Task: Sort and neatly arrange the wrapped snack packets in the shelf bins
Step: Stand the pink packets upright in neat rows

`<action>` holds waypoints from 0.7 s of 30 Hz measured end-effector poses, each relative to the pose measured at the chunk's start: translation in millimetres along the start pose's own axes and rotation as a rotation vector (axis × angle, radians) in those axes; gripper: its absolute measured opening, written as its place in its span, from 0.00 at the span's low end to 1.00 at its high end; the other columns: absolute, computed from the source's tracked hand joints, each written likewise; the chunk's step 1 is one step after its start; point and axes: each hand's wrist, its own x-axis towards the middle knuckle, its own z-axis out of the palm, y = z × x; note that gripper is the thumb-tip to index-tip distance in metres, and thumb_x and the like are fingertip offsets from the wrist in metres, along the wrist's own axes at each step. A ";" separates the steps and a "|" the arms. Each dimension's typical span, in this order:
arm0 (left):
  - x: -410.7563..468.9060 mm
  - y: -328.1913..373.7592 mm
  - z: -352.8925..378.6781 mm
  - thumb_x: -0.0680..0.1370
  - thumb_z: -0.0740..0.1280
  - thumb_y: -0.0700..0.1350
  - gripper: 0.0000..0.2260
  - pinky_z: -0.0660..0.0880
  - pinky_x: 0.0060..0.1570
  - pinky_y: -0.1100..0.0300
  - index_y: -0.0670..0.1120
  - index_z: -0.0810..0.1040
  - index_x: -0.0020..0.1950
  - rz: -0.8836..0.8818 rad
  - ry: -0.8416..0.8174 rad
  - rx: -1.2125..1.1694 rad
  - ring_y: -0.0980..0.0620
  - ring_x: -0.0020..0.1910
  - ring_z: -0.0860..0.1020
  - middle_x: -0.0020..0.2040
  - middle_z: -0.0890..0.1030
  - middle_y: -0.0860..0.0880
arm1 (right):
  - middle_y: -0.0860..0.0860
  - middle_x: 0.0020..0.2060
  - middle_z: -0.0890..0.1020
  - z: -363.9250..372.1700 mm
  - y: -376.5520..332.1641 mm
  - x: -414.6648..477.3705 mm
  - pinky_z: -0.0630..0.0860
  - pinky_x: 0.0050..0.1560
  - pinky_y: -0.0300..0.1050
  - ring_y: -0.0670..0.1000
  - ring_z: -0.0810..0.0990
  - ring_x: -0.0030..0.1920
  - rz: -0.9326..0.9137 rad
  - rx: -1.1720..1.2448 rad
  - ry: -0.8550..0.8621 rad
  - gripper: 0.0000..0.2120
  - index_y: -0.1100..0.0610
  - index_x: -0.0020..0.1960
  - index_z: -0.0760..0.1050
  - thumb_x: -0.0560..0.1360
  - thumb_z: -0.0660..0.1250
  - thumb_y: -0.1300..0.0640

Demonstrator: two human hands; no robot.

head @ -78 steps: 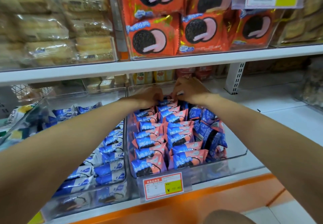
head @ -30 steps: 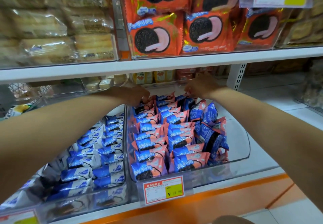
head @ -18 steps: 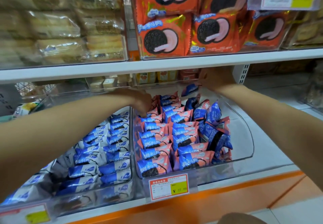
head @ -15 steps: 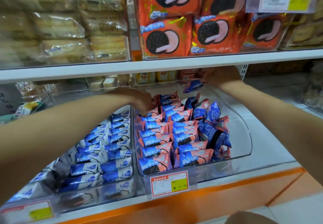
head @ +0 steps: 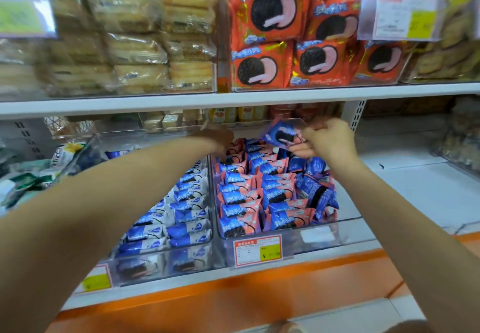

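A clear bin (head: 345, 226) on the lower shelf holds pink-and-blue cookie packets (head: 249, 197) in two tidy rows, with a loose heap of the same packets (head: 315, 190) along its right side. My right hand (head: 324, 140) pinches one pink-and-blue packet (head: 281, 135) in the air above the bin's back end. My left hand (head: 220, 140) reaches down onto the back of the left row, its fingers curled among the packets; whether it holds one I cannot tell.
A second clear bin (head: 166, 262) to the left holds blue-and-white packets (head: 181, 216). The upper shelf board (head: 233, 101) hangs low over my hands, carrying orange cookie bags (head: 298, 47) and wrapped cakes (head: 140, 47). A price tag (head: 257, 251) clips to the bin front. Bare white shelf (head: 415, 190) lies right.
My right hand has lifted a packet from the back of the bin and brought it forward and lower. My left hand stays at the back of the left row. The camera has moved closer.
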 end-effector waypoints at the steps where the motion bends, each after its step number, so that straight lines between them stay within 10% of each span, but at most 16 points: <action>1: -1.7 -1.9 -1.1 0.75 0.68 0.53 0.13 0.72 0.52 0.52 0.44 0.73 0.45 0.017 0.010 -0.041 0.51 0.45 0.71 0.41 0.73 0.51 | 0.62 0.36 0.80 0.3 4.2 -3.1 0.82 0.34 0.45 0.54 0.83 0.30 0.004 0.030 0.003 0.09 0.59 0.39 0.71 0.77 0.61 0.68; 13: -17.8 12.9 1.7 0.78 0.65 0.48 0.16 0.72 0.49 0.62 0.39 0.75 0.60 0.096 -0.197 -0.238 0.49 0.47 0.75 0.52 0.78 0.46 | 0.63 0.38 0.80 -9.8 8.3 -19.6 0.79 0.32 0.37 0.51 0.84 0.30 0.046 0.230 -0.077 0.09 0.64 0.49 0.75 0.77 0.58 0.72; 21: -14.6 13.9 7.0 0.77 0.66 0.52 0.10 0.73 0.54 0.59 0.45 0.75 0.46 0.057 -0.070 -0.166 0.50 0.48 0.75 0.38 0.73 0.52 | 0.59 0.39 0.82 -4.3 7.5 -18.7 0.81 0.42 0.37 0.49 0.84 0.35 0.056 0.314 -0.145 0.14 0.65 0.55 0.73 0.71 0.68 0.72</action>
